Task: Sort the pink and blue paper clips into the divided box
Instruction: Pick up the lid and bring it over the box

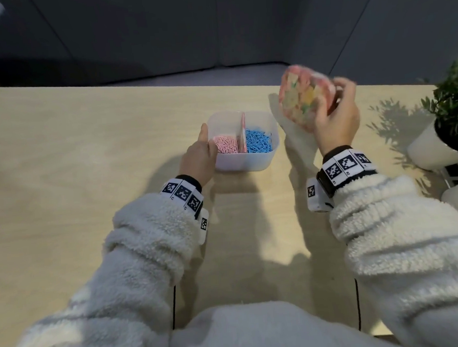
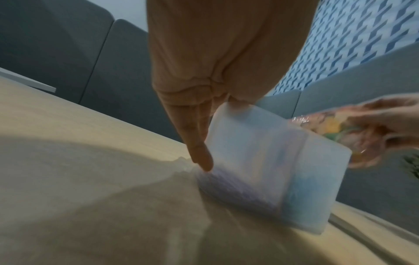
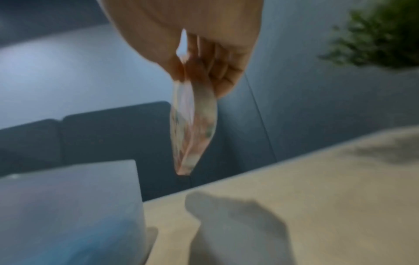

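Note:
A translucent white divided box (image 1: 249,166) stands mid-table. Pink paper clips (image 1: 226,145) fill its left compartment and blue paper clips (image 1: 259,142) its right, with a pink divider (image 1: 243,135) between them. My left hand (image 1: 198,153) grips the box's left wall, thumb over the rim; in the left wrist view its fingers (image 2: 199,143) run down the outside of the box (image 2: 260,161). My right hand (image 1: 337,121) holds a thin pink flowered lid (image 1: 301,99) in the air, right of and beyond the box. In the right wrist view the lid (image 3: 192,129) hangs edge-on, pinched by my fingers (image 3: 222,75).
A green potted plant (image 1: 451,106) in a white pot (image 1: 427,147) stands at the table's right edge, close to my right arm. The pale wooden table (image 1: 87,155) stretches bare to the left. Dark blue-grey seating lies behind the far edge.

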A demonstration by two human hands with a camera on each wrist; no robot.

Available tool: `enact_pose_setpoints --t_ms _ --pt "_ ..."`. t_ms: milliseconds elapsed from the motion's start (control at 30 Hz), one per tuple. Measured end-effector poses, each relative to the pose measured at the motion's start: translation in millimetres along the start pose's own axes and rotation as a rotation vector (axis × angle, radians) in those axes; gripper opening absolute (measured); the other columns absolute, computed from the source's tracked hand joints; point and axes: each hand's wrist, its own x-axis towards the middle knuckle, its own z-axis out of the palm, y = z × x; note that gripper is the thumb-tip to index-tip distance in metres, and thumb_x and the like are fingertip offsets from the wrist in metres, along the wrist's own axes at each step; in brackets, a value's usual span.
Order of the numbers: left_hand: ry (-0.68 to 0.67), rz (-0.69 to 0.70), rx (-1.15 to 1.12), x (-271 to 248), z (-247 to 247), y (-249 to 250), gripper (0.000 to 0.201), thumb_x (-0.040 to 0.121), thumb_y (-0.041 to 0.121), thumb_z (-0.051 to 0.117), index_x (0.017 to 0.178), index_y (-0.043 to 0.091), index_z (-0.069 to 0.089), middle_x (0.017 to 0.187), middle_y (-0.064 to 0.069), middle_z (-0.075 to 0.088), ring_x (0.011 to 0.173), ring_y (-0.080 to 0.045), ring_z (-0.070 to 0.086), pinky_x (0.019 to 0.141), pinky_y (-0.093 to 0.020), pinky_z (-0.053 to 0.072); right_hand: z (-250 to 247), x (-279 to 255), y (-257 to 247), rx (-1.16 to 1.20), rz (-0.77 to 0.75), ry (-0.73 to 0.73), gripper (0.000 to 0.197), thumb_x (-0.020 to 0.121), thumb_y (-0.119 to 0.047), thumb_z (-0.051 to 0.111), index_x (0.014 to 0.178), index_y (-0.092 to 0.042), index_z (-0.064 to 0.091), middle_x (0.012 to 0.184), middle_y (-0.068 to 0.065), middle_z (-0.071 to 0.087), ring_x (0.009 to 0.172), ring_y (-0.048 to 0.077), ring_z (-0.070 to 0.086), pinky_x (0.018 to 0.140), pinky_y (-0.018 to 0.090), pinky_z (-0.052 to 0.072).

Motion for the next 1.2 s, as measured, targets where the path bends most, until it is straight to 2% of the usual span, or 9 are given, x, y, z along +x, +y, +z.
enact_pose_setpoints --t_ms 100,200,333,467,600,767,833,967,1200 --pt "0.008 -0.017 -0.09 6 -7 -1 0.056 0.095 0.026 0.03 0.147 0.014 0.015 0.133 -0.016 0.052 0.116 -0.032 0.053 0.098 -0.039 0.04 -8 1 -30 0.188 -0.186 0.092 0.033 0.092 -0.022 0.043 0.123 -0.013 0.05 0.117 -0.002 0.06 0.104 0.008 0.057 0.09 0.021 0.045" --pt "0.104 -0.025 -0.358 19 -14 4 0.062 0.084 0.028 0.032 0.144 0.012 0.026 0.148 -0.01 0.037 0.13 -0.019 0.04 0.11 -0.028 0.027 11 3 -42 0.403 -0.11 -0.026 0.025 0.093 -0.018 0.043 0.112 -0.009 0.057 0.11 -0.002 0.06 0.099 -0.007 0.055 0.09 0.013 0.043" --pt "0.081 -0.034 -0.571 33 -17 17 0.046 0.096 0.029 0.034 0.136 0.007 0.038 0.141 -0.007 0.044 0.13 -0.016 0.041 0.105 -0.021 0.027 54 -2 -35 0.41 0.219 -0.35 0.028 0.088 -0.024 0.044 0.093 -0.007 0.065 0.088 0.005 0.064 0.084 0.018 0.059 0.082 0.041 0.051" --pt "0.029 -0.047 -0.715 37 -7 27 0.029 0.101 0.025 0.031 0.112 0.01 0.053 0.091 0.007 0.059 0.084 -0.004 0.057 0.066 -0.006 0.047 75 -4 -26 0.286 0.299 -0.371 0.04 0.078 -0.048 0.057 0.097 -0.013 0.065 0.098 0.004 0.067 0.095 0.023 0.061 0.088 0.042 0.052" --pt "0.02 -0.144 -0.767 40 2 26 0.037 0.099 0.03 0.032 0.127 0.011 0.047 0.106 -0.004 0.06 0.095 -0.018 0.062 0.072 -0.022 0.051 84 -12 -18 0.209 0.309 -0.391 0.051 0.073 -0.052 0.067 0.101 -0.01 0.062 0.109 0.011 0.062 0.103 0.025 0.057 0.093 0.04 0.048" --pt "-0.028 -0.22 -0.876 36 -2 22 0.051 0.086 0.017 0.037 0.137 0.017 0.036 0.128 -0.011 0.055 0.111 -0.025 0.06 0.082 -0.034 0.054 80 -13 -18 0.215 0.292 -0.449 0.066 0.062 -0.064 0.063 0.099 -0.01 0.064 0.105 0.011 0.065 0.098 0.025 0.061 0.089 0.039 0.051" --pt "-0.046 -0.212 -0.897 34 -3 22 0.057 0.078 0.019 0.036 0.135 0.015 0.04 0.127 -0.014 0.057 0.11 -0.028 0.061 0.088 -0.04 0.053 78 -13 -19 0.207 0.274 -0.459 0.068 0.061 -0.065 0.062 0.1 -0.01 0.065 0.106 0.011 0.065 0.098 0.024 0.061 0.089 0.038 0.051" --pt "-0.02 -0.17 -0.864 30 -1 27 0.038 0.098 0.03 0.032 0.129 0.011 0.046 0.118 -0.012 0.063 0.103 -0.024 0.065 0.079 -0.032 0.055 77 -14 -20 0.174 0.259 -0.458 0.052 0.077 -0.048 0.067 0.106 -0.005 0.062 0.112 0.012 0.057 0.105 0.024 0.055 0.095 0.034 0.045" --pt "-0.066 -0.178 -0.907 31 2 16 0.036 0.095 0.022 0.034 0.13 0.016 0.043 0.121 -0.014 0.06 0.11 -0.029 0.062 0.095 -0.044 0.051 77 -21 -15 0.162 0.225 -0.434 0.049 0.078 -0.047 0.066 0.105 -0.007 0.061 0.104 0.004 0.047 0.109 0.024 0.051 0.099 0.037 0.042"
